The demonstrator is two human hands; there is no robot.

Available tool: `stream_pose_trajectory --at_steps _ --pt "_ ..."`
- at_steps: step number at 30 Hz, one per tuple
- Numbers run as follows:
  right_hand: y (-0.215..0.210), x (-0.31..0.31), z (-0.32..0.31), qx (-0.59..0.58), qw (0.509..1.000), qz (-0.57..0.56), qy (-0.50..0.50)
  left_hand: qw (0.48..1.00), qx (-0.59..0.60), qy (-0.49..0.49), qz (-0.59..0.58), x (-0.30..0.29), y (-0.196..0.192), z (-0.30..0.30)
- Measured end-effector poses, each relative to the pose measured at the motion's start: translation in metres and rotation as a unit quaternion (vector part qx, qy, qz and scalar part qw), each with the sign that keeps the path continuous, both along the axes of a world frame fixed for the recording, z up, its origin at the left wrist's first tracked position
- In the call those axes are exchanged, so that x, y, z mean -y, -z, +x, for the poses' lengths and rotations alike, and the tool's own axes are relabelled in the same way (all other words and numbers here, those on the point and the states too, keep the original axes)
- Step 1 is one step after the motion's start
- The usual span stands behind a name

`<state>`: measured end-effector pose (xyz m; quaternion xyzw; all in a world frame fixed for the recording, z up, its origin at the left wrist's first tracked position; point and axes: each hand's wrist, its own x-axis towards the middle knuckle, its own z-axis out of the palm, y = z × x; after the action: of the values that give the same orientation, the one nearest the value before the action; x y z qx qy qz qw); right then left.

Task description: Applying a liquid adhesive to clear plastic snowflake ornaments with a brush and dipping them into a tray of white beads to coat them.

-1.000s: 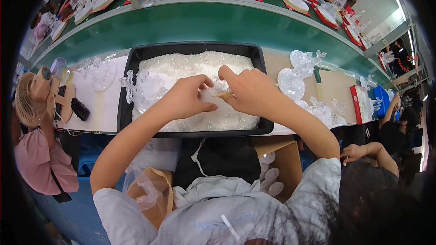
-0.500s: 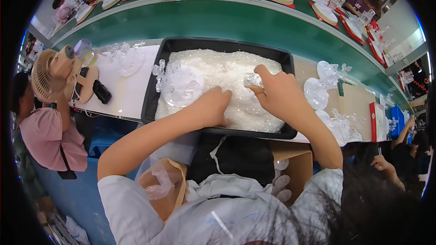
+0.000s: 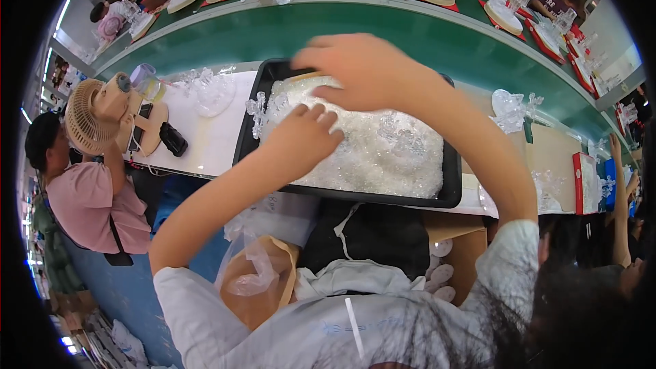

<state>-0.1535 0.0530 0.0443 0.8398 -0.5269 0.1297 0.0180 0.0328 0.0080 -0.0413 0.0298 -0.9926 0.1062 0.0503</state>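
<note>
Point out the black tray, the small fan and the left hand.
black tray (image 3: pixel 383 197), head view, near rim.
small fan (image 3: pixel 83 117), head view, round grille.
left hand (image 3: pixel 305 138), head view, back of hand.

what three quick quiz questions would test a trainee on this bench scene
1. True or false: the black tray holds clear plastic pieces.
2. Which hand rests on the pieces: A left hand, B right hand?
3. Fill in: left of the tray stands a small beige ____.

Key: 1 true; 2 A, the right hand is raised over the tray's far end; 3 fan.
</note>
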Motion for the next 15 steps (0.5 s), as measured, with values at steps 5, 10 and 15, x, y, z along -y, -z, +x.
stream_pose_trajectory --at_steps 5,10,15 --pt "0.049 0.099 0.055 0.01 0.968 0.086 -0.237 0.985 0.062 0.13 0.096 0.001 0.012 0.003" --pt "0.044 0.087 0.045 -0.075 0.982 0.108 -0.136 0.968 0.046 0.131 0.211 0.001 0.003 0.03" --pt "0.044 0.043 0.0 -0.07 0.989 0.127 0.021 0.934 0.077 -0.081 0.338 0.008 -0.016 0.051"
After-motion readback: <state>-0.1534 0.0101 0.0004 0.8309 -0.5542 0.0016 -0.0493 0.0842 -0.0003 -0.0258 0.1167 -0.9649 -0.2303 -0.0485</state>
